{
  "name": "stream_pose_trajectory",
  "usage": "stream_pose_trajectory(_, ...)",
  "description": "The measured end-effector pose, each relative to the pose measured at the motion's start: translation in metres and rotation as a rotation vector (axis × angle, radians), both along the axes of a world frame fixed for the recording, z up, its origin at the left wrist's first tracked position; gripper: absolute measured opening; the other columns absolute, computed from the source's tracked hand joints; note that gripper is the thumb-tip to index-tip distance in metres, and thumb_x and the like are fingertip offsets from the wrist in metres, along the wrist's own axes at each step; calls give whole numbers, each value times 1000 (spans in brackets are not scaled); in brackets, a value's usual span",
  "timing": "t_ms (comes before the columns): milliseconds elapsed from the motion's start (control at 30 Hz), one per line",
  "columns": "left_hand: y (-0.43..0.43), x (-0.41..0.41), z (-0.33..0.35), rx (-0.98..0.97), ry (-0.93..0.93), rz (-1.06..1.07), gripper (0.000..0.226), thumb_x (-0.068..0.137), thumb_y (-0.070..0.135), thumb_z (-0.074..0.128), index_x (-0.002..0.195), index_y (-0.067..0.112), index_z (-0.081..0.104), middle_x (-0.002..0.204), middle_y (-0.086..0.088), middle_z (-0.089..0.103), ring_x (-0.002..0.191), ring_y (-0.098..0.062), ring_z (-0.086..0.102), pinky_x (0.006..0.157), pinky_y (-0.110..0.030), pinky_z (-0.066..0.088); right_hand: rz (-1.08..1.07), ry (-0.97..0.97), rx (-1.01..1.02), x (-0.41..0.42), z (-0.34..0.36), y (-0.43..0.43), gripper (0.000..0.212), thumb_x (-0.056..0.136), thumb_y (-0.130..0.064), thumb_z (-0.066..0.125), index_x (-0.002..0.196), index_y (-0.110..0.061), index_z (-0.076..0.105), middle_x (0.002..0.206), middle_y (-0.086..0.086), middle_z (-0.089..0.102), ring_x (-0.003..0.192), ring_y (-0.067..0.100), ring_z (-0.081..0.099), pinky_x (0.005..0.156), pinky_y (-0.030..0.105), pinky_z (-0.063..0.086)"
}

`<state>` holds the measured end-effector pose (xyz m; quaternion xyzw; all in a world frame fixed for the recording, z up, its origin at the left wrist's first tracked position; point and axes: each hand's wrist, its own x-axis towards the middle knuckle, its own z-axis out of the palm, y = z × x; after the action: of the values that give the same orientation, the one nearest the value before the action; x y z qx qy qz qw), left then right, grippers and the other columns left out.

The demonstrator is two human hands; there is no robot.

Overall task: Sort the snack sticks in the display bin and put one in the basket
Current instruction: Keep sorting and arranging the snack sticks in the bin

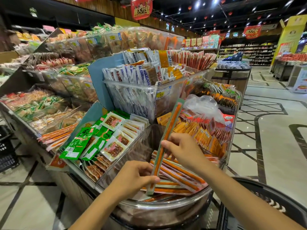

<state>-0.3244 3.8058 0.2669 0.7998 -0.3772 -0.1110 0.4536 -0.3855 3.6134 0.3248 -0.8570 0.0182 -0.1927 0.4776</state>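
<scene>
Ok, both hands on one snack stick [171, 123]. It's upright and tilted away over the display bin [166, 205], its low end just above the pile.

Left hand [132, 175]: fingers curled, pinching the stick's bottom end near the bin's front rim. Right hand [181, 150]: thumb and fingers pinch it around mid-length, above the bin's centre. Two-point hold prob. because the pack is long and floppy, and that keeps it straight while it's lifted clear of the rest.

The rest of the snack sticks [179, 176] lie flat in the bin, mostly side by side, running toward its right wall. A few lower ones sit crossed, so sorting looks only part done.

Basket [274, 204]: dark, perforated, just right of the bin and lower. Can't see anything in it from here. My read is that this stick is the pick and goes right and down next.

Writing:
- The held stick has a green-edged wrapper w/ an orange core; print too small to read.
- Behind the bin, one tier up, white packets [132, 75] show blue lettering, approx. "GULILABA".
- The yellow price tag [160, 94] on that tier has blurred digits.
- Left of the bin are green packs [78, 143] w/ Chinese print I can't make out.
- Far above the bin, a red banner [141, 8] reads 盛大开业.
</scene>
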Motion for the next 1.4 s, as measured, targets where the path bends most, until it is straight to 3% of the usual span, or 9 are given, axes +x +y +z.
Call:
stream_pose_trajectory(133,0,-1,0,-10,88,-21,6,85,14,80,88,10,77,79,-12,76,71,-24,74,65,-27,58,-88,-25,25,-2,8,-10,23,93,-26,71,77,-10,71,68,5,72,61,15,71,62,38,61)
stream_pose_trajectory(233,3,4,-2,-67,95,18,2,87,13,78,89,12,77,83,-17,75,73,-35,72,65,-34,59,-231,-123,-350,-7,7,-14,33,86,-46,75,67,-21,65,59,-6,62,56,9,60,56,28,51)
stream_pose_trajectory(433,6,8,-2,-90,-51,40,4,85,31,76,86,27,77,72,-3,71,62,-8,61,61,-29,47,44,-422,-981,-14,1,-1,28,82,-16,73,110,-15,67,111,3,62,79,23,62,53,40,55)
stream_pose_trajectory(533,16,4,12,-117,-184,106,13,86,16,79,85,29,80,70,13,71,62,1,59,59,-13,40,41,-390,-1105,-6,2,1,22,84,-19,69,106,-20,71,98,0,65,80,24,61,53,41,55)
stream_pose_trajectory(733,42,11,60,-480,-111,242,23,75,32,89,79,11,78,63,-4,65,55,-13,54,53,-21,44,54,-331,-667,5,20,5,8,90,-28,72,96,-23,71,88,-10,66,83,15,61,69,38,52)
stream_pose_trajectory(833,46,12,78,-507,-75,280,5,81,12,82,81,16,80,70,-4,73,57,-10,60,53,-16,48,-21,-298,-360,8,26,5,8,89,-27,76,88,-21,70,73,-19,61,67,2,56,65,24,45)
stream_pose_trajectory(1100,4,5,46,-97,-185,155,27,79,41,84,103,35,74,97,17,75,78,-3,67,73,-29,56,-35,-215,398,2,27,10,20,96,-11,66,88,-3,50,66,15,57,48,17,61,46,27,49)
stream_pose_trajectory(1200,-19,-1,29,10,-243,125,31,78,50,81,104,41,68,91,24,71,72,-5,65,66,-26,54,-22,-146,590,-6,19,7,17,99,-11,62,92,-5,47,69,18,56,50,18,62,48,28,52)
stream_pose_trajectory(1400,-40,0,13,299,-540,175,11,94,31,60,95,41,58,80,18,56,80,-3,55,68,-27,45,-204,-138,442,-15,6,-27,26,98,-23,64,83,-12,47,60,0,55,51,22,64,47,32,48)
